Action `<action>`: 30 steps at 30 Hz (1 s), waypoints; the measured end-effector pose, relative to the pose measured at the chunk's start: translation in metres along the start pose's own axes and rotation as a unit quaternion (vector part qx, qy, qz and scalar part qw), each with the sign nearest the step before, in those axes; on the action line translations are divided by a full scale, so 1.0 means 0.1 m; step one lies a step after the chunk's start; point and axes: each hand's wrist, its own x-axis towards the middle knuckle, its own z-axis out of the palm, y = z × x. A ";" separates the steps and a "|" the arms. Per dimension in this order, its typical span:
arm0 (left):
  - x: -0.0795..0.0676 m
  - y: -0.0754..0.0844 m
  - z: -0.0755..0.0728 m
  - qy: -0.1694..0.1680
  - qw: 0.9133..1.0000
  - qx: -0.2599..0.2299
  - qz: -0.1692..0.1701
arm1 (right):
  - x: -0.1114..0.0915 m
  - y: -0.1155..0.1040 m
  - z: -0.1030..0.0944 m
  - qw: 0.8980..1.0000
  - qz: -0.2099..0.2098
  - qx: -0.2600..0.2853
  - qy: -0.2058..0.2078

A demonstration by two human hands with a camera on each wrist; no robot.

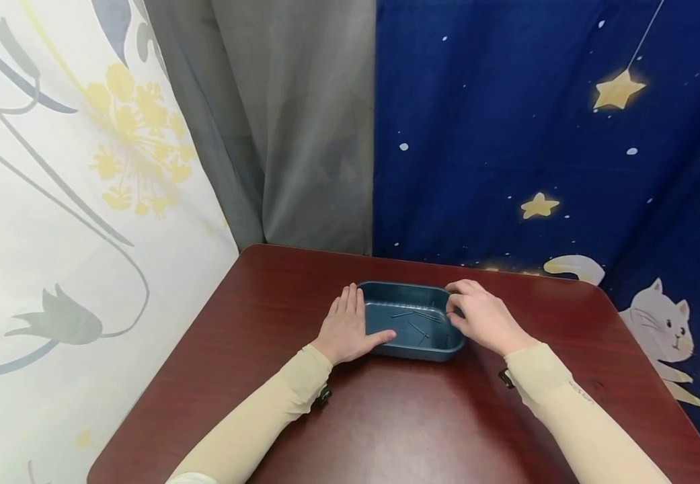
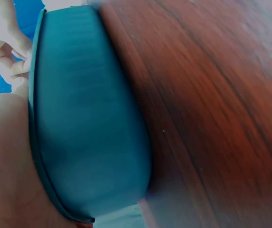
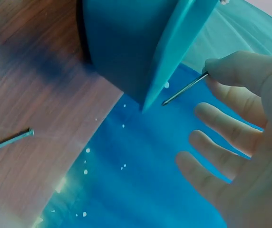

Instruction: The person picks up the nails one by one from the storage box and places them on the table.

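A dark blue-green oblong tub (image 1: 410,352) holds several thin nails (image 1: 419,330) scattered on its bottom. My left hand (image 1: 346,329) rests over the tub's left end, fingers straight, with the thumb reaching across the front rim. At the right end, my right hand (image 1: 483,316) is beside the rim. In the right wrist view its thumb and index finger pinch a nail (image 3: 184,89) by one end, the other end pointing toward the tub's rim. The other fingers of that hand are spread apart.
Another nail (image 3: 7,141) lies on the wooden table (image 1: 386,417) near the tub in the right wrist view. Behind the table hang a grey curtain (image 1: 319,134) and a blue one (image 1: 477,148) with stars. A white patterned curtain (image 1: 71,235) borders the left side.
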 end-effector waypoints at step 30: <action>-0.05 -0.22 0.07 0.005 0.998 -0.053 0.040 | -0.31 0.57 -0.01 0.992 0.115 0.016 -0.055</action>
